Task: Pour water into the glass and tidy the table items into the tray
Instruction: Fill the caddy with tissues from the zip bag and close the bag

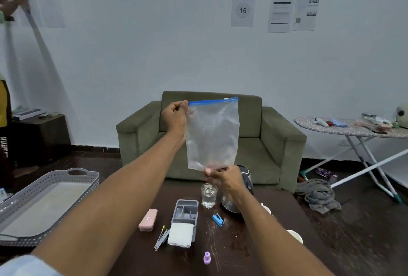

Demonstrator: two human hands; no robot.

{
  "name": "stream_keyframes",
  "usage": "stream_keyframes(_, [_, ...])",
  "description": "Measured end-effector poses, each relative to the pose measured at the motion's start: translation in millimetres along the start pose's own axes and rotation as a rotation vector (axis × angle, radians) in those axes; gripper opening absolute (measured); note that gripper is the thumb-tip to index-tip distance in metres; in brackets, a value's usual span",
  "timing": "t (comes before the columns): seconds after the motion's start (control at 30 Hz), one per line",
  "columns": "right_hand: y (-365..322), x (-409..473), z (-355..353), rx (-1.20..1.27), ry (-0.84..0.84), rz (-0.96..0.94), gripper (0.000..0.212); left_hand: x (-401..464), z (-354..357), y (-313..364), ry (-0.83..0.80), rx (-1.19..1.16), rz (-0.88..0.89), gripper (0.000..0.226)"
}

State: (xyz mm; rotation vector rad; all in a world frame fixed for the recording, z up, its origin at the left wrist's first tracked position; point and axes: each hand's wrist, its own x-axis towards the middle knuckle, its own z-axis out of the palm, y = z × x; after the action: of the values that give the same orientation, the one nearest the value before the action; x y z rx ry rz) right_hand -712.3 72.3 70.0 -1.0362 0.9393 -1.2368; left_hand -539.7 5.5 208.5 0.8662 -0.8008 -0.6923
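Left hand (174,116) pinches the zip-top bag's (213,134) ten-o'clock corner; right hand (223,177) grips its six-o'clock edge above the glass (208,195).

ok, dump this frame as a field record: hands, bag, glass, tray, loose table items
left hand: pinching bag's top left corner
right hand: pinching bag's bottom edge
bag: clear, blue zip strip, held up over the table, looks empty
glass: upright on table, holds water
kettle: behind right hand, partly hidden
tray: grey, left of table, nothing visible inside
loose items: pink case, organiser, blue clip, purple cap
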Motion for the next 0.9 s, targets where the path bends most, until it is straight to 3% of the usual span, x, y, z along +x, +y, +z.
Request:
stream_keyframes(0.2, [-12.5,5.0,-20.4,-0.024,-0.099,-0.03,0.05,8.7,-5.8,6.0,-0.069,0.084,0.09,0.013])
stream_keyframes(0.33, [-37.1,6.5,-36.0,0.12,-0.035,-0.124,0.039,10.6,-2.9,7.2,-0.107,0.098,0.095,0.011])
stream_keyframes(0.47, [-44.3,6.0,-44.7,-0.041,0.151,-0.254,0.023,13.7,-0.7,9.1,-0.118,0.118,0.077,0.012])
stream_keyframes(0.57, [-39.2,4.8,-53.2,-0.187,0.176,-0.295,0.015,10.7,1.6,6.1,-0.113,0.134,0.088,0.013])
stream_keyframes(0.77, [-71.7,15.9,-38.7,-0.387,0.136,-0.48,0.031,1.4,9.4,-0.5,-0.149,0.112,0.053,0.009])
stream_keyframes(0.83, [-80.2,24.3,-33.7,-0.455,0.208,-0.514,0.034,1.1,8.7,-1.8,-0.171,0.099,0.005,0.018])
stream_keyframes(0.9, [-82.0,33.5,-34.2,-0.417,0.273,-0.486,0.041,0.9,1.3,-5.2,-0.235,0.168,-0.055,0.046])
